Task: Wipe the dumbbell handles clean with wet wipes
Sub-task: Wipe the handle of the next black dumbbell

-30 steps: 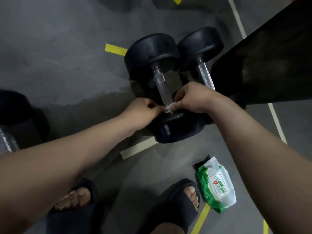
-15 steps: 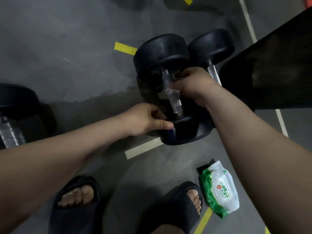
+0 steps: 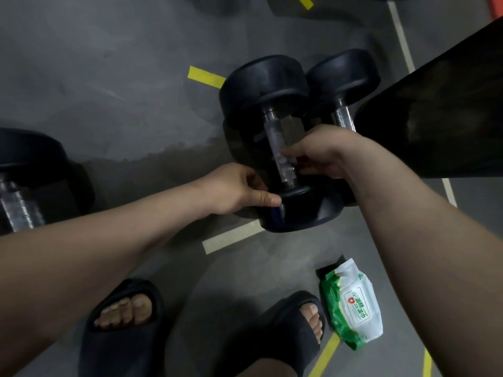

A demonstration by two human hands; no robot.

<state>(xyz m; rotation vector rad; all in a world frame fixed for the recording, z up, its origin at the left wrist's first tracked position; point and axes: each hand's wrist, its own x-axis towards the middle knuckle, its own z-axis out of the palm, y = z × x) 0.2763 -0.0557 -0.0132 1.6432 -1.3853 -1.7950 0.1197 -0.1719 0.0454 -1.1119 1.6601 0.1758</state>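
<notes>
While the left hand [image 3: 239,190] grips the near head of the dumbbell [image 3: 299,213] to steady it on the floor [image 3: 109,77], the right hand [image 3: 318,152] curls round the handle [image 3: 275,137] — apparently pinching a wet wipe [image 3: 283,160] against it — for rubbing.

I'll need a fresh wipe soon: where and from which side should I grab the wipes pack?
Take the pack across its narrow middle, fingers on both long edges, from above. It lies flat on the floor, label up, and the right sandal crowds its left edge, so come in from the right.
</notes>
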